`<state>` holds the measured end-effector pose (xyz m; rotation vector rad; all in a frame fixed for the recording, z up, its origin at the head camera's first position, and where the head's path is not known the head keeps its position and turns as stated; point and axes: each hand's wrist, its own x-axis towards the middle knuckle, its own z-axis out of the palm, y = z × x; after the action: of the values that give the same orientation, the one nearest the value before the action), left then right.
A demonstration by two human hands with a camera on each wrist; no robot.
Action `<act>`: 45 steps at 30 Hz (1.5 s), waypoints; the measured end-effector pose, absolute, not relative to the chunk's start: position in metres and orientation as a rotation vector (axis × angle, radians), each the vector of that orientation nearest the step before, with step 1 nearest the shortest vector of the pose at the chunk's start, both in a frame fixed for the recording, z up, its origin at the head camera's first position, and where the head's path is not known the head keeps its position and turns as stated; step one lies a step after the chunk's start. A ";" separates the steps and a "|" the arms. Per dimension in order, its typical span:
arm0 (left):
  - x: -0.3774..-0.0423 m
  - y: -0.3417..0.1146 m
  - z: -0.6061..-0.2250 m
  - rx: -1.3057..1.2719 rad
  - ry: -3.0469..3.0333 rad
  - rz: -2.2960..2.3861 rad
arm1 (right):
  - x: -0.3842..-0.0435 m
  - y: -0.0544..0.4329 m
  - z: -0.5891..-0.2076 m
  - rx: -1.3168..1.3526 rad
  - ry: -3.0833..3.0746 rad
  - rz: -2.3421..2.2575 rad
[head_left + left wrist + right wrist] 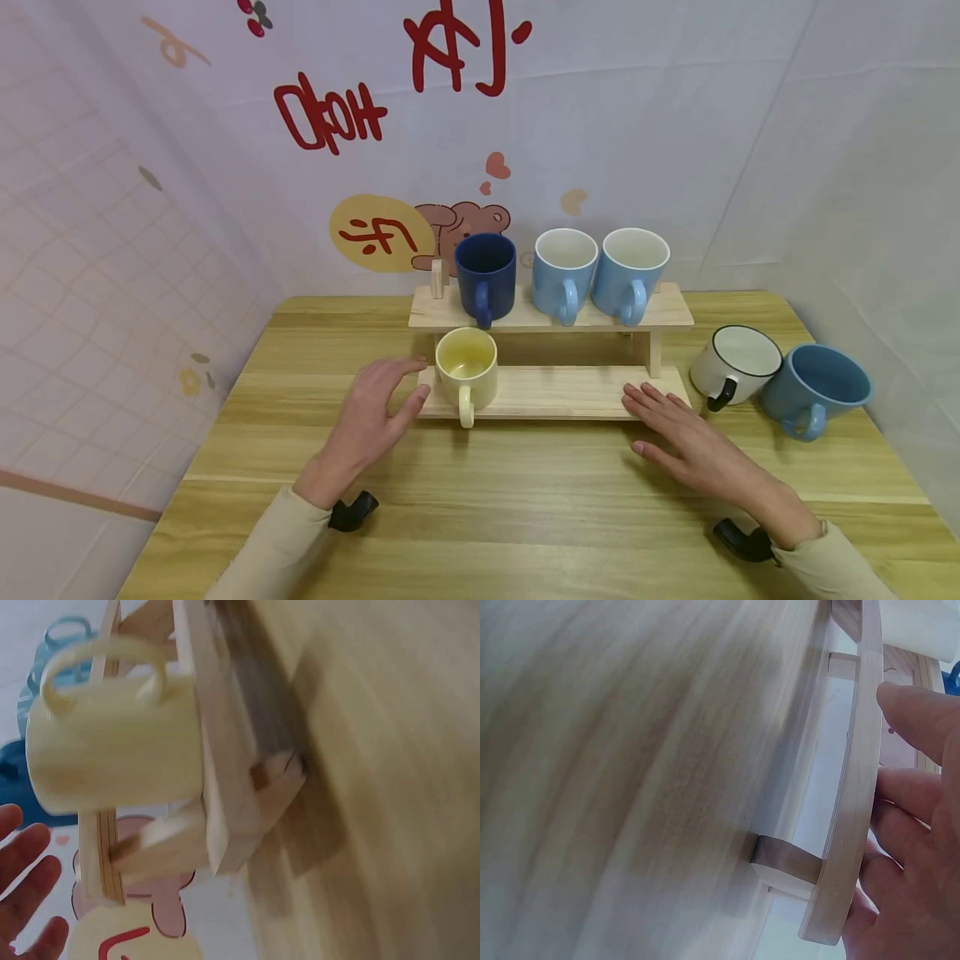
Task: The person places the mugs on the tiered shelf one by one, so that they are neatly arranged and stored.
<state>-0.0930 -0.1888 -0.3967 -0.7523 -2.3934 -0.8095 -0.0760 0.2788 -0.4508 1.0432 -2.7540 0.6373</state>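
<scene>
A pale yellow mug (483, 387) stands upright on the left part of the wooden rack's lower shelf (562, 393), its handle toward the front. Just left of it is my left hand (366, 417), thumb and fingers spread and apart from the mug. In the left wrist view, the fingertips (34, 881) show beside the yellow mug with nothing in them. My right hand (697, 447) reaches over the shelf's right end, fingers extended and holding no mug. From the right wrist, its fingers (907, 791) lie along the shelf board (847, 787).
A dark blue mug (480, 279) and two light blue mugs (555, 283) stand on the upper shelf (525, 318). Right of the rack, a white mug with a black rim (720, 375) and a blue mug (795, 396) sit on the table. A printed cloth (637, 125) hangs behind.
</scene>
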 end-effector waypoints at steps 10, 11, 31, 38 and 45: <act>-0.126 -0.202 -0.388 -0.764 -2.509 -0.706 | -0.076 0.278 -0.452 1.040 -2.754 0.637; -0.129 -0.203 -0.388 -0.755 -2.544 -0.693 | -0.076 0.278 -0.452 1.039 -2.754 0.638; -0.155 -0.217 -0.393 -0.845 -2.783 -0.529 | -0.075 0.275 -0.449 1.035 -2.760 0.636; -0.157 -0.214 -0.394 -0.846 -2.791 -0.476 | -0.074 0.273 -0.444 0.965 -2.757 0.666; -0.159 -0.213 -0.395 -0.840 -2.790 -0.455 | -0.068 0.273 -0.435 0.781 -2.747 0.720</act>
<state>-0.1591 -0.2133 -0.3954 -0.8398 -2.7897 -0.4554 -0.0684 0.2735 -0.4346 0.7808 -2.7474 0.7200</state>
